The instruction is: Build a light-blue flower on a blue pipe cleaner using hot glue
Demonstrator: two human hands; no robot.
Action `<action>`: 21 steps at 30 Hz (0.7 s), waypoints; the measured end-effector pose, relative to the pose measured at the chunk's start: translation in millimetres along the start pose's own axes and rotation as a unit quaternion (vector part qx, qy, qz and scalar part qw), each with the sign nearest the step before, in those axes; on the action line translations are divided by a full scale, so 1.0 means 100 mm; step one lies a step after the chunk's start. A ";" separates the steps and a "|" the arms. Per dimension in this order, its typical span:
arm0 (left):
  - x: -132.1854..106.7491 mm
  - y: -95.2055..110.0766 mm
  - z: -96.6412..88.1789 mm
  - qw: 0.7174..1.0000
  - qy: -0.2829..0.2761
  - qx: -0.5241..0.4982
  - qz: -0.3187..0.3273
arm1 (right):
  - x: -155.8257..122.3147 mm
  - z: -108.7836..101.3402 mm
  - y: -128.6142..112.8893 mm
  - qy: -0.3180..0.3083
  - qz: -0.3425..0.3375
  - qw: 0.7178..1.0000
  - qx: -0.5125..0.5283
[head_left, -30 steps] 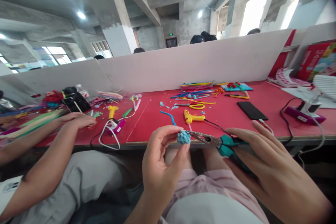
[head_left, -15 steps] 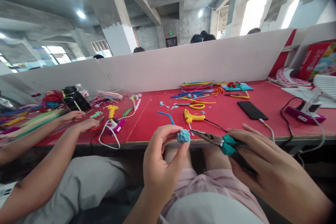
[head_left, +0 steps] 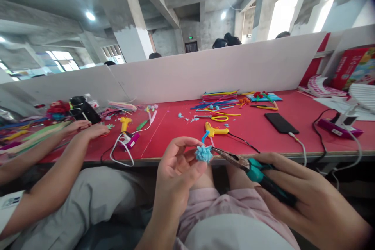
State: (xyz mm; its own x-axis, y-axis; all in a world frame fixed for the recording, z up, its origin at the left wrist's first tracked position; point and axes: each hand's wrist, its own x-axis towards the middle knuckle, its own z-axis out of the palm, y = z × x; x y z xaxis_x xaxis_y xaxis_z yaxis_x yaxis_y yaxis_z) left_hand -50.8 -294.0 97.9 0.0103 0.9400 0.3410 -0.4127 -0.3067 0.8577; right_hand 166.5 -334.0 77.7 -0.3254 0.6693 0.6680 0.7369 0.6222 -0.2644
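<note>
Between the thumb and fingers of my left hand (head_left: 178,175) is a light-blue fuzzy pipe-cleaner ball (head_left: 204,154), held above my lap near the table's front edge. A blue pipe-cleaner stem (head_left: 205,136) sticks up from behind it. My right hand (head_left: 304,187) is wrapped round the teal and black handles of long-nose pliers (head_left: 249,165). The rusty jaws point left, and their tips are at the ball's right side; whether they grip a strand I cannot tell.
On the red table (head_left: 175,140) lie a yellow glue gun (head_left: 216,130), yellow-handled scissors (head_left: 219,118), bundled pipe cleaners (head_left: 219,97) and a black phone (head_left: 281,123). A purple power strip (head_left: 340,128) sits right. At left a co-worker's hands (head_left: 96,131) work beside another glue gun (head_left: 125,124).
The ball has turned in my left hand, and its blue stem has swung right to stand more upright. The pliers have shifted slightly. The co-worker's near hand has moved up and left.
</note>
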 end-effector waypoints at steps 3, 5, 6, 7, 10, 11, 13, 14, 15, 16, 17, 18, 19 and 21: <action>-0.01 0.00 0.02 1.000 0.005 -0.002 -0.006 | 0.00 0.00 0.00 -0.004 0.002 1.000 -0.001; -0.01 0.00 0.02 1.000 0.007 -0.007 -0.010 | 0.00 -0.01 0.00 -0.004 -0.001 1.000 -0.004; -0.01 0.00 0.01 1.000 0.007 -0.009 -0.010 | 0.00 -0.01 0.00 -0.005 -0.001 1.000 -0.006; 0.00 0.00 0.01 1.000 0.006 -0.011 -0.011 | 0.01 -0.02 0.00 -0.006 -0.003 1.000 -0.007; 0.00 0.00 -0.01 1.000 -0.002 -0.017 -0.015 | 0.00 -0.03 0.01 -0.013 -0.013 1.000 -0.011; 0.01 0.01 -0.01 1.000 -0.004 -0.019 -0.018 | 0.00 -0.03 0.00 -0.015 -0.012 1.000 -0.010; 0.01 0.01 -0.01 1.000 -0.006 -0.021 -0.023 | -0.01 -0.03 0.00 -0.014 -0.002 1.000 -0.004; 0.01 0.02 -0.01 0.999 -0.005 -0.021 -0.025 | -0.02 -0.03 -0.01 -0.013 0.004 1.000 -0.001; 0.01 0.02 -0.01 0.999 -0.003 -0.021 -0.026 | -0.02 -0.03 -0.01 -0.010 0.006 1.000 0.002; 0.01 0.03 -0.01 0.999 -0.002 -0.021 -0.027 | -0.01 -0.04 -0.01 -0.010 0.002 1.000 0.003; 0.01 0.03 0.00 0.999 -0.002 -0.020 -0.029 | -0.01 -0.04 -0.02 -0.010 0.002 1.000 0.002; 0.01 0.03 0.00 0.999 -0.004 -0.019 -0.032 | 0.00 -0.04 -0.02 -0.010 0.001 1.000 0.000; 0.01 0.04 -0.01 0.999 -0.006 -0.018 -0.035 | 0.01 -0.04 -0.02 -0.010 0.002 1.000 -0.002; 0.01 0.04 -0.01 0.999 -0.009 -0.017 -0.039 | 0.03 -0.05 -0.02 -0.009 0.000 1.000 -0.004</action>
State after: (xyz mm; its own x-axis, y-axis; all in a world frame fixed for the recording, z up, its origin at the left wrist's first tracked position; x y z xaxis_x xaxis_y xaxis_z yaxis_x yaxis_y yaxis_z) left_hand -53.2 -294.0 101.1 0.0597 0.9578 0.2813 -0.4401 -0.2277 0.8686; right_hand 166.6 -335.7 83.3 -0.3363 0.6766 0.6551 0.7413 0.6192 -0.2589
